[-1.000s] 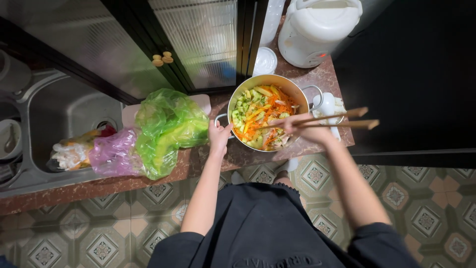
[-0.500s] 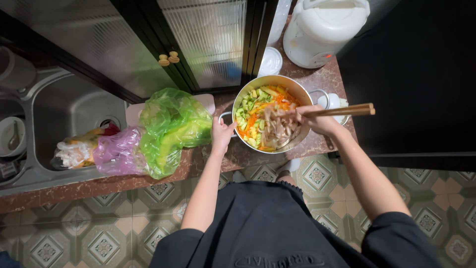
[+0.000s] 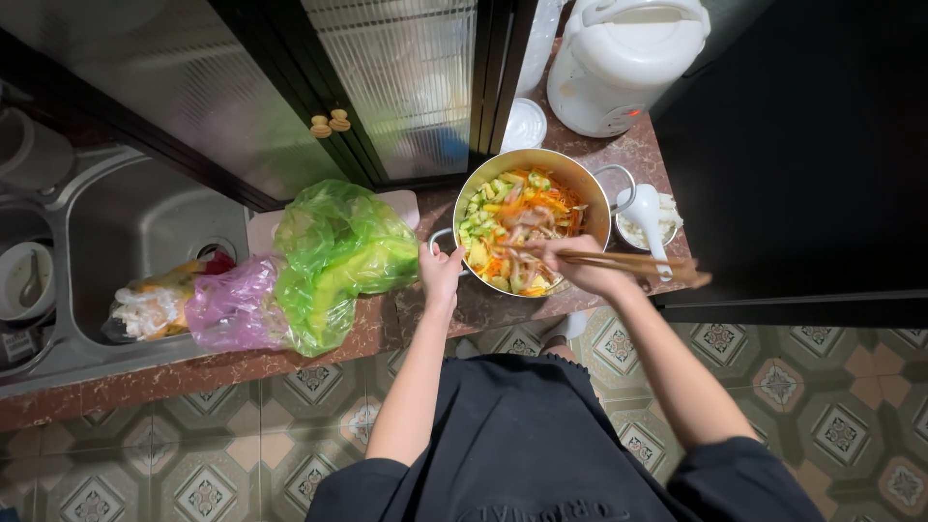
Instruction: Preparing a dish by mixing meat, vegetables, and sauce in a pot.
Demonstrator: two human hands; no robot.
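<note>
steel pot (image 3: 503, 166) of cut vegetables (image 3: 512, 227) sits on the tabletop (image 3: 387, 324) near the green bag (image 3: 333, 256). my left hand (image 3: 440, 274) grips its near handle, fingers curled. my right hand (image 3: 570, 266) pinches wooden chopsticks (image 3: 638, 263) over the food, beside a white spoon (image 3: 646, 211).

Green bag (image 3: 338, 256), white rice cooker (image 3: 628, 63)

- pot (image 3: 580, 179): shiny metal;
- chopsticks (image 3: 628, 261): matt wood;
- green bag (image 3: 333, 256): thin glossy plastic, wrinkled;
- counter (image 3: 387, 324): polished speckled stone;
- sink (image 3: 126, 232): dull brushed metal;
- rice cooker (image 3: 628, 68): smooth white plastic
</note>
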